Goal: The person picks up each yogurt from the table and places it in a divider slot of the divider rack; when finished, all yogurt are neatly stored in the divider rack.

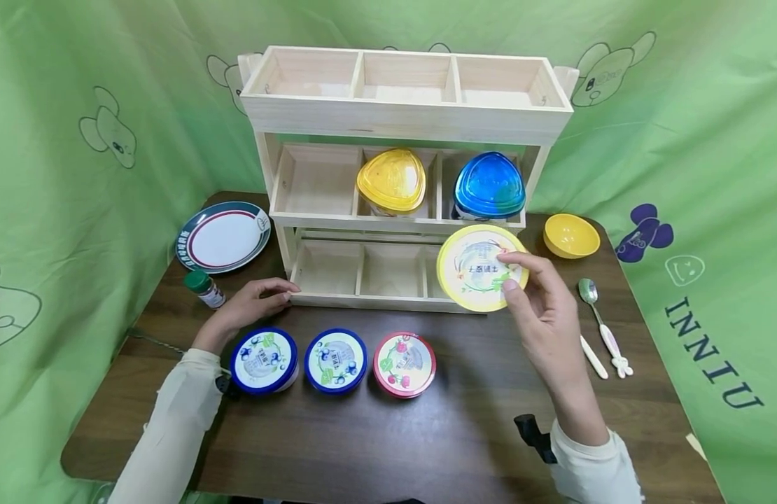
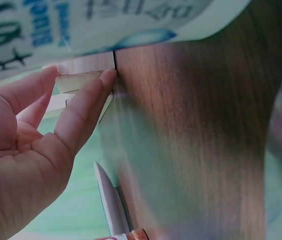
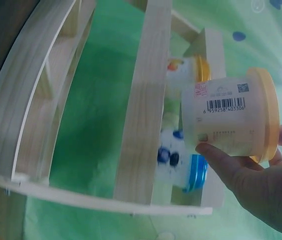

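Observation:
In the head view my right hand (image 1: 546,315) grips a round tub with a yellow lid (image 1: 479,269), held up in front of the wooden shelf's right side. The right wrist view shows the barcode side of this tub (image 3: 225,117), with the thumb of the right hand (image 3: 265,185) against its wall. My left hand (image 1: 253,308) touches the front left corner of the bottom tier of the wooden shelf (image 1: 388,302). From the left wrist, the fingertips of the left hand (image 2: 46,135) pinch that corner. A blue-lidded tub (image 1: 264,360) stands just below the left hand.
Another blue-lidded tub (image 1: 335,360) and a red-lidded tub (image 1: 404,364) stand in front of the shelf. The middle tier holds a yellow-lidded jar (image 1: 391,180) and a blue-lidded jar (image 1: 489,185). Around it are a plate (image 1: 223,238), green-capped bottle (image 1: 204,288), yellow bowl (image 1: 571,236) and spoon (image 1: 605,329).

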### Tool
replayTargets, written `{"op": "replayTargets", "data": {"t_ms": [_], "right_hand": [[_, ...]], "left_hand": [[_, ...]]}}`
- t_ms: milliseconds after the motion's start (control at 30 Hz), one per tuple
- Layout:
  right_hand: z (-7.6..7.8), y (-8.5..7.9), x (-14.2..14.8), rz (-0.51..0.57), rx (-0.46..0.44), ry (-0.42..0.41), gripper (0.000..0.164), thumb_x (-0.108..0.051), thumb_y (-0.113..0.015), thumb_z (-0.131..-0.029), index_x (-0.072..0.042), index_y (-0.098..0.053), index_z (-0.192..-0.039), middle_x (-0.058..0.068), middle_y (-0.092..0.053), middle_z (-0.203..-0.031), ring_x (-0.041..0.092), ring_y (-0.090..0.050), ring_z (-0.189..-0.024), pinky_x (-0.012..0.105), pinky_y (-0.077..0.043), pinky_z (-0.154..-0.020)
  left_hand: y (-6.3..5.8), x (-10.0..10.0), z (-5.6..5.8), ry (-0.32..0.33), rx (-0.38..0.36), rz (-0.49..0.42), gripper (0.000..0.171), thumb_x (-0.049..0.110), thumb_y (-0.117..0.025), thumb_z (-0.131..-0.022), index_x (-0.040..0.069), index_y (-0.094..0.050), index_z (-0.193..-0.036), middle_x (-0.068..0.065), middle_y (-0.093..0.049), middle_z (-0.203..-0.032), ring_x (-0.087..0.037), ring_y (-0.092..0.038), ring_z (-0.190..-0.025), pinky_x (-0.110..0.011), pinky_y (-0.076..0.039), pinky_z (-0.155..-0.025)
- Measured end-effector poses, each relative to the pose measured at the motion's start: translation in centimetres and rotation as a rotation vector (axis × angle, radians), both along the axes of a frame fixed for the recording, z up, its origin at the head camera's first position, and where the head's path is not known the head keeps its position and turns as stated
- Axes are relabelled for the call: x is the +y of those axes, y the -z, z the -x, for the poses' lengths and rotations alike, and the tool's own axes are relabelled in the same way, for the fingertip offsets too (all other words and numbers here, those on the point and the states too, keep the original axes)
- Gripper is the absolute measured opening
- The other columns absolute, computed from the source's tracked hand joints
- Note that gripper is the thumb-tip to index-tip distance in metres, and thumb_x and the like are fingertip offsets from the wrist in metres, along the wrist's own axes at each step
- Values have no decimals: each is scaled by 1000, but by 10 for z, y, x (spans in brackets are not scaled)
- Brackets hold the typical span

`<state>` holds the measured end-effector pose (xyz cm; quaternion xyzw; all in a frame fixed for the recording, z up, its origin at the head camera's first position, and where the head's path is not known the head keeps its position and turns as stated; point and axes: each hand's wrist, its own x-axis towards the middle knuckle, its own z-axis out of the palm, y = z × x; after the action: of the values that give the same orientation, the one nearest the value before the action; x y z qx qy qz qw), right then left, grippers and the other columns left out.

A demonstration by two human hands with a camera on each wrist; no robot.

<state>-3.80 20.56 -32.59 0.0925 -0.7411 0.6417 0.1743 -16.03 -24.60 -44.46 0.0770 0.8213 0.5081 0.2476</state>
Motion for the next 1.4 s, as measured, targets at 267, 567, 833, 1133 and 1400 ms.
{"op": "replayTargets", "data": {"t_ms": [267, 567, 833, 1133, 1400], "right_hand": [[10, 2, -26, -30, -1, -91, 32, 4, -56, -108, 6, -63, -140, 14, -60, -143, 28, -59, -120, 20, -57, -97], [29, 3, -56, -23, -18, -235, 34, 5, -56, -107, 7, -61, -140, 14, -56, -147, 30, -57, -126, 25, -59, -97], [43, -1, -80, -29, -25, -308, 36, 0, -59, -107, 1, -62, -142, 11, -54, -156, 29, -59, -129, 30, -61, -98], [65, -8, -114, -59, 28, -382, 34, -4, -58, -107, -2, -64, -141, 10, -58, -153, 26, -63, -126, 35, -62, -97], [88, -17, -144, -12, 71, -438, 35, -2, -58, -108, 0, -62, -143, 11, -59, -153, 23, -63, -126, 36, -62, -97]], "left_hand": [[-2, -1, 3, -1, -3, 4, 36, 17, -53, -116, -2, -62, -147, -26, -57, -151, -41, -59, -137, -44, -53, -113], [3, -6, 7, 18, 6, -13, 35, 22, -58, -115, 3, -66, -143, -24, -60, -146, -37, -62, -131, -42, -55, -110], [9, -11, 13, 54, 16, -65, 33, 27, -63, -112, 7, -71, -138, -20, -63, -141, -31, -65, -126, -40, -57, -107], [8, -9, 11, 35, 24, -22, 33, 26, -62, -113, 7, -71, -139, -22, -61, -144, -32, -64, -127, -37, -58, -106], [47, -29, 27, 41, 21, -88, 29, 29, -66, -111, 15, -75, -135, -13, -63, -141, -25, -65, -122, -35, -61, -100]]}}
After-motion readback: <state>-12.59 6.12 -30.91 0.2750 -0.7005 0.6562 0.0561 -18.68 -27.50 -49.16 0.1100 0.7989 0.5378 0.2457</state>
